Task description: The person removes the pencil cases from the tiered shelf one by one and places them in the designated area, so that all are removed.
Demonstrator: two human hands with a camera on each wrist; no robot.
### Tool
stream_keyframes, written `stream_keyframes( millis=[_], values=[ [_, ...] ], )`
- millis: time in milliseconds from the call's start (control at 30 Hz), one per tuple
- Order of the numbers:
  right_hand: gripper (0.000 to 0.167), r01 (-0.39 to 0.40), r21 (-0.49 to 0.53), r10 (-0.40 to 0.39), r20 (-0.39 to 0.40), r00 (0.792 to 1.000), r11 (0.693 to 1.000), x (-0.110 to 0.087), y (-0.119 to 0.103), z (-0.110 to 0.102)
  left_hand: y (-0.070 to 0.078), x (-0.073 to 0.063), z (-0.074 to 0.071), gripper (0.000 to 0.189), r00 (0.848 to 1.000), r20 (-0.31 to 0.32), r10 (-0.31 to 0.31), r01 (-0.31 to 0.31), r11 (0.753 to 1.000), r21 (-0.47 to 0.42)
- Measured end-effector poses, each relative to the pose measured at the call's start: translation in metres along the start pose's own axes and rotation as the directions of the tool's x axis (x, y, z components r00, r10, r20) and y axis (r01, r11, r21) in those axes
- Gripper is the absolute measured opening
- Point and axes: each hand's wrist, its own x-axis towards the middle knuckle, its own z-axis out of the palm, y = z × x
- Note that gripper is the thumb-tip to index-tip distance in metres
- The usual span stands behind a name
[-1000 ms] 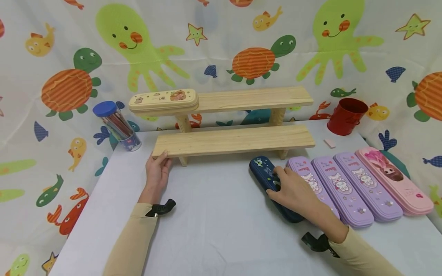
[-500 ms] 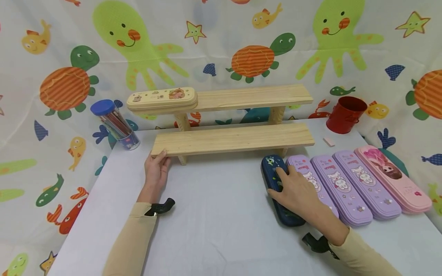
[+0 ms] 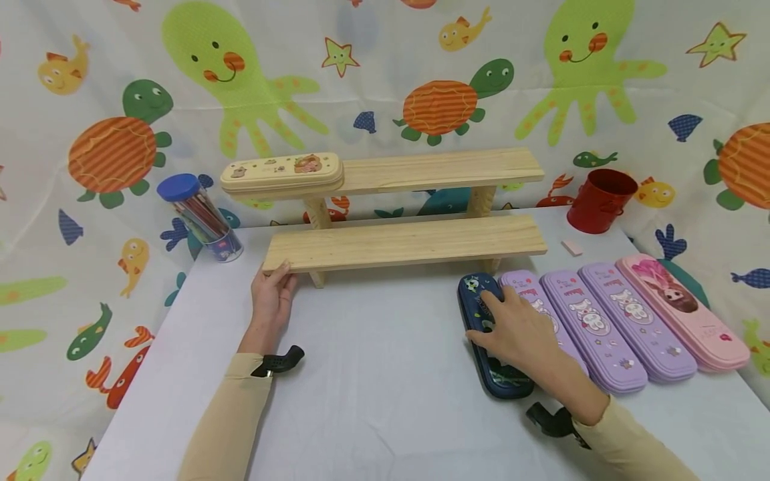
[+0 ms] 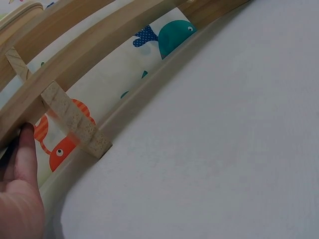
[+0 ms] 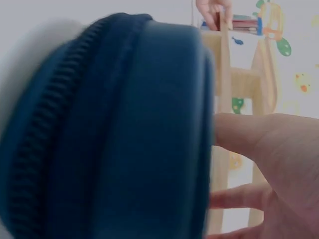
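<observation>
At the left end of the lower board of a two-tier wooden shelf (image 3: pixel 406 242), my left hand (image 3: pixel 273 300) grips the board, thumb on top and fingers beneath. In the left wrist view, part of that hand (image 4: pixel 24 194) reaches up to the underside. My right hand (image 3: pixel 520 327) spans a navy pencil case (image 3: pixel 502 381), thumb at its left edge and the other fingers over the top toward the right. The case lies beside a row of purple pencil cases (image 3: pixel 592 327). Its zipped side fills much of the right wrist view, where some fingertips are hidden behind it.
A cream pencil case (image 3: pixel 283 172) lies on the upper board's left end. A blue-lidded jar of pencils (image 3: pixel 201 217) stands at left. Toward the right are a red bucket (image 3: pixel 601 200), a small pink eraser-like block (image 3: pixel 572 248) and a pink pencil case (image 3: pixel 682 310).
The navy pencil case has swung its far end to the right, coming more in line with the purple row, and shifted slightly nearer. The left hand keeps its hold on the shelf.
</observation>
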Motion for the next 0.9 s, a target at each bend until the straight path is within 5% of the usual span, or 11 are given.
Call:
stream_keyframes(
  millis=[433,900],
  values=[
    [0.076,0.048,0.066,-0.048,-0.008,0.999,0.997,0.026,-0.013,-0.018,0.001,-0.001,0.0,0.066,1.0,-0.004,0.005,-0.005,1.0,0.016],
    [0.07,0.257,0.037,-0.252,-0.109,0.962,0.966,0.079,-0.051,-0.046,-0.001,0.0,0.001,0.067,1.0,-0.017,0.0,0.0,1.0,0.001]
  ],
)
